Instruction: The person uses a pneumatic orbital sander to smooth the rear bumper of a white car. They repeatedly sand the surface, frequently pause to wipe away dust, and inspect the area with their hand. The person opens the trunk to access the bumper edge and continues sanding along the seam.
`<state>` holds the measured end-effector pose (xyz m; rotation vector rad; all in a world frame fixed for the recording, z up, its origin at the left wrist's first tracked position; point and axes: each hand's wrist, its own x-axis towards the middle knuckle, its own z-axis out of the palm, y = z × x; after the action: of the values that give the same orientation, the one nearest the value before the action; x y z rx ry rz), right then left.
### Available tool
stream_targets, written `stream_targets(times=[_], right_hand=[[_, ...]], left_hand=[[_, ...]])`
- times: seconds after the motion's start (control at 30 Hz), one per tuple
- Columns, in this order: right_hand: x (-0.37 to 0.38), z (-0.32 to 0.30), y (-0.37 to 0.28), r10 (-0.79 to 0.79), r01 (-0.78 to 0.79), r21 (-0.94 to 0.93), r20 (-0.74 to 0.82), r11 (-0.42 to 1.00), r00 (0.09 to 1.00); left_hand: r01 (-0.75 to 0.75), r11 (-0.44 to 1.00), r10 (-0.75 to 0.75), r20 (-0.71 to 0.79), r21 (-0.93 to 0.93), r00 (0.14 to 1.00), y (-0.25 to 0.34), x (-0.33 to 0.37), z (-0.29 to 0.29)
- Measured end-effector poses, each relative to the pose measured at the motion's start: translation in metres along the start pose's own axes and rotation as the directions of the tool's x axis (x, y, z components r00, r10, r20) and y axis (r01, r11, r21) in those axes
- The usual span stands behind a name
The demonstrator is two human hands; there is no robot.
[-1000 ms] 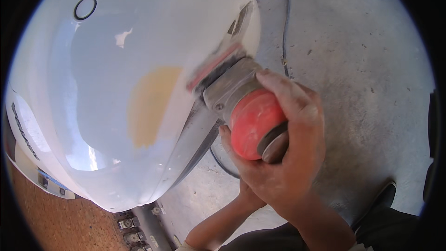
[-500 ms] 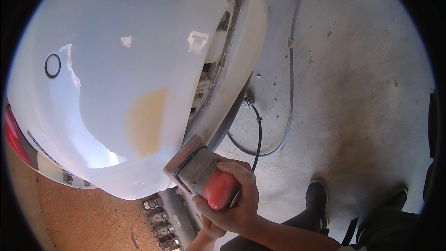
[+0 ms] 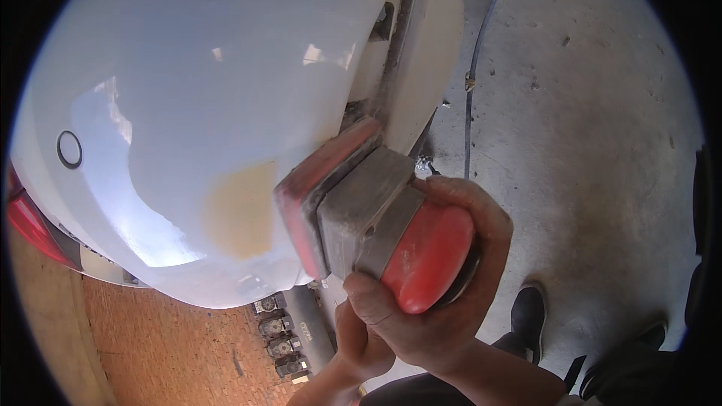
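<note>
A sander (image 3: 353, 210) with a red cap, a dusty grey body and a rectangular pad is gripped in my right hand (image 3: 451, 334). The thumb presses its near side and the fingers wrap round the red cap. Close below it is my left hand (image 3: 364, 340), its fingers curled; what they hold is hidden. The pad's face is turned towards a white car panel (image 3: 226, 113), just right of a tan patch (image 3: 242, 210) on the paint. Whether pad and panel touch, I cannot tell.
Beyond the sander, a gap in the bodywork (image 3: 387, 45) exposes dirty inner parts. A hose (image 3: 472, 83) lies on the concrete floor (image 3: 587, 128). A red tail light (image 3: 37, 222) is at far left. Machinery with a dark cylinder (image 3: 308, 323) stands by brick-coloured flooring (image 3: 165, 338). Dark shoes (image 3: 530, 316) show lower right.
The sander has come up and to the right with my right hand, and looks larger. My left hand has moved along with it. The car has shifted slightly in view.
</note>
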<state>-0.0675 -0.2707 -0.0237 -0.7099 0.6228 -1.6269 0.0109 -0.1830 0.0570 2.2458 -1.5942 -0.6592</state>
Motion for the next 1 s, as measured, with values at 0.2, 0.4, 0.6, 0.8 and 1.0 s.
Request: stream_targets(times=[0.2,0.4,0.6,0.8,1.0], right_hand=[[-0.064,0.041,-0.011,0.234,-0.238,0.169,0.047,0.956,0.971],[-0.03,0.01,0.0,0.026,-0.028,0.017,0.1,0.999,0.995],[-0.028,0.015,-0.004,0.015,-0.018,0.104,0.03,0.994,0.999],[-0.052,0.019,-0.005,0.179,-0.2,0.21,0.112,0.957,0.977],[-0.016,-0.015,0.003,0.496,-0.547,0.646,0.285,0.532,0.82]], left_hand=[[0.054,0.999,-0.053,-0.069,0.003,0.996,0.004,-0.021,-0.011],[0.018,1.0,-0.019,-0.045,-0.004,0.999,-0.009,-0.019,0.001],[0.015,1.0,-0.014,-0.036,0.013,0.999,-0.007,-0.019,-0.003],[0.058,0.997,-0.055,-0.051,0.059,0.997,-0.009,-0.053,-0.01],[-0.325,0.814,0.409,-0.078,0.482,0.909,-0.005,-0.063,-0.047]])
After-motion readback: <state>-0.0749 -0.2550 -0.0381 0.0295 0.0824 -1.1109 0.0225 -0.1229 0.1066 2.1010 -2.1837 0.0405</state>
